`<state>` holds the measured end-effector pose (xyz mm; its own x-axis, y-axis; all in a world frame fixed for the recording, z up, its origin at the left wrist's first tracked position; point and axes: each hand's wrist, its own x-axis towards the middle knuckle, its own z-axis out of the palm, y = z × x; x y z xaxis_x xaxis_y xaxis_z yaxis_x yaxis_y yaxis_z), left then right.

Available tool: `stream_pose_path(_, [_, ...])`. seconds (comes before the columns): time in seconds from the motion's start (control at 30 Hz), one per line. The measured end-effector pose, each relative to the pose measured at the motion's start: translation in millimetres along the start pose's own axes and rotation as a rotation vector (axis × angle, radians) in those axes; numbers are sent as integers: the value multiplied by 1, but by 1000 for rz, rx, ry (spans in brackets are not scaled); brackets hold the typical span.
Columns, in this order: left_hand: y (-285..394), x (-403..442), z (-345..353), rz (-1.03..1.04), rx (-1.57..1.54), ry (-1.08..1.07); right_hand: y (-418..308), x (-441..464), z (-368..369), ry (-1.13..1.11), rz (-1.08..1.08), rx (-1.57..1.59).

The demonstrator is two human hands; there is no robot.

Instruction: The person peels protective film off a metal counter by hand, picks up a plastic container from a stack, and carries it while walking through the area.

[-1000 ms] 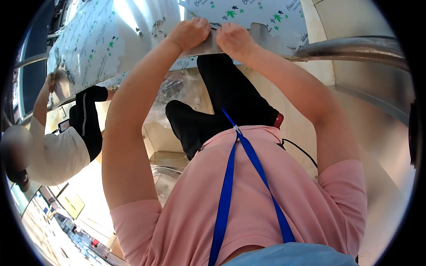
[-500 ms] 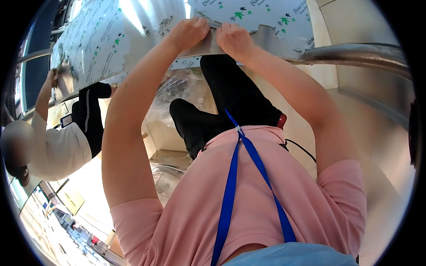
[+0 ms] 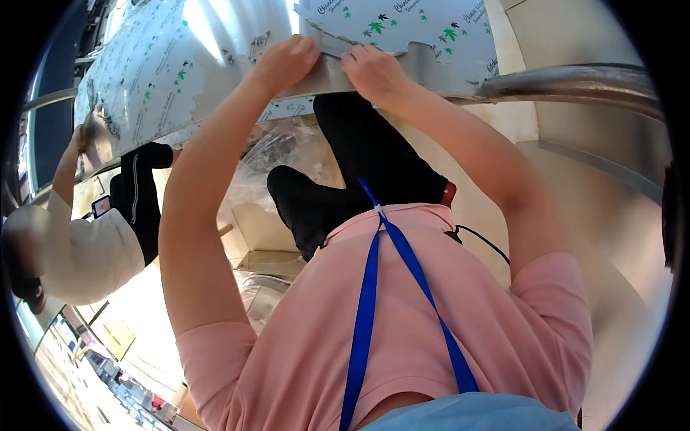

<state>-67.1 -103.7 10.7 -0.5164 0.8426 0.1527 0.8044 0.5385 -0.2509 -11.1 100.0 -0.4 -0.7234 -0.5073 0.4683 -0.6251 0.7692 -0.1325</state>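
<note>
A printed protective film with green leaves covers much of a metal sheet in front of me. Along the film's torn edge, bare metal shows. My left hand is closed, its fingertips pinching the edge of the film. To its right, my right hand is closed on the same film edge, fingers curled. A short lifted strip of film spans the gap between both hands. The exact grip of the fingertips is partly hidden.
A co-worker in a white shirt sits at left, one hand on the same sheet's edge. A metal rail runs off right. Crumpled clear plastic lies below the sheet, beside my knees.
My hands have moved slightly apart, the left one down and to the left, and more of the film strip shows between them. The whole view has shifted a little leftward.
</note>
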Motion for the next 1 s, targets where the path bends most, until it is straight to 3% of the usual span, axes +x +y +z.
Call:
stream_pose_path(0.13, [4,-30,-12,-168,-75,57,36,-21,-30,131,161,146])
stream_pose_path(0.33, [9,-30,-9,-352,-222,151,70,-28,-38,-127,141,136])
stream_pose_path(0.47, [33,0,-20,-385,-265,376,91,-25,-16,-251,206,254])
stream_pose_path(0.53, [59,28,-27,-295,-392,385,84,-14,-23,-270,335,385])
stream_pose_path(0.63, [83,62,-17,-350,-429,401,87,-11,-30,-294,337,447])
stream_pose_path(0.73, [84,81,-19,-382,-426,228,93,-13,-26,-291,250,419])
stream_pose_path(1.0, [77,86,1,-359,-591,168,90,-15,-28,-254,296,421])
